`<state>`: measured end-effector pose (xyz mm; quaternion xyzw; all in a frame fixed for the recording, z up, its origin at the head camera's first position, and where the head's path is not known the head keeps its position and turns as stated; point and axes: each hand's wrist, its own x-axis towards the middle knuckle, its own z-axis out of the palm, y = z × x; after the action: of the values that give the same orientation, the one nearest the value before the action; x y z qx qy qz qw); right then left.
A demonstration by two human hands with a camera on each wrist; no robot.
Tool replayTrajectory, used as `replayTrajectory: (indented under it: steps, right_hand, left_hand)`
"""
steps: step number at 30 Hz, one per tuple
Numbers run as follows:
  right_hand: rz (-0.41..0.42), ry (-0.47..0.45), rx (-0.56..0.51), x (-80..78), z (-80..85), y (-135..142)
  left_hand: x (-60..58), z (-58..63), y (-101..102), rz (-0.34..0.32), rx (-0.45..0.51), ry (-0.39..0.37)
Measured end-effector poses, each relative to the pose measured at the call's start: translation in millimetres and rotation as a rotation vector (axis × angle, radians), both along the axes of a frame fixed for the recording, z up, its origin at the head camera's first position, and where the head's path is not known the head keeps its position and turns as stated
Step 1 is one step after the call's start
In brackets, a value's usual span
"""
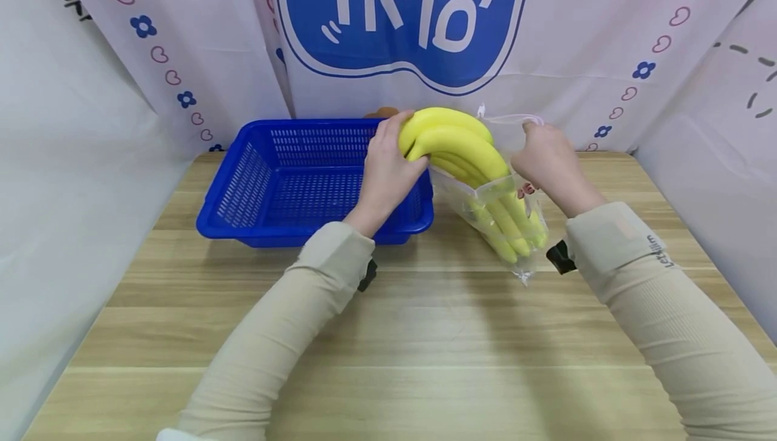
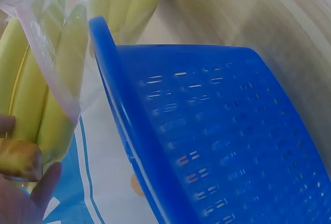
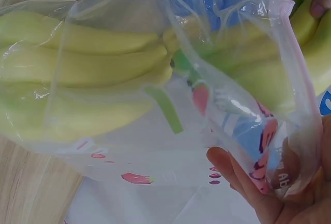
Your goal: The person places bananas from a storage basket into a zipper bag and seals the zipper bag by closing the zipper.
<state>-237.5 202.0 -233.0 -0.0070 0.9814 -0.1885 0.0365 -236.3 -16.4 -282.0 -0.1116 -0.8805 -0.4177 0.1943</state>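
Note:
My left hand grips a bunch of yellow bananas by its stem end, just right of the blue basket. The lower part of this bunch is inside a clear plastic bag with printed fruit and a pink edge. The bag's rim is held by my right hand, whose thumb and fingers pinch the plastic. A second banana bunch lies within the bag, seen through the film in the right wrist view. In the left wrist view, the held bunch's brownish stem sits between thumb and fingers.
The blue plastic basket with slotted walls stands at the back left of the wooden table. A brown rounded thing shows partly behind it. A white printed cloth hangs along the back, with pale sheets at both sides.

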Motion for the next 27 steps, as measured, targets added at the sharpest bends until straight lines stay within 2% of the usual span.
replayTrajectory:
  steps: [8, 14, 21, 27]
  right_hand:
    - [0.003, 0.022, -0.002, -0.6, 0.2, -1.4]
    - [0.034, 0.102, -0.01, 0.4, 1.0, -2.0]
    - [0.017, 0.1, -0.086, 2.7, 4.3, -4.7]
    - [0.031, 0.143, -0.079, 3.4, 4.9, -6.5]
  left_hand:
    - [-0.1, 1.1, -3.8, -0.058, 0.126, -0.123]
    - [0.2, 2.0, -3.7, -0.047, 0.198, -0.103]
    - [4.4, 1.5, 5.1, -0.033, 0.22, -0.046]
    - [5.1, -1.9, 9.3, -0.051, 0.188, -0.095]
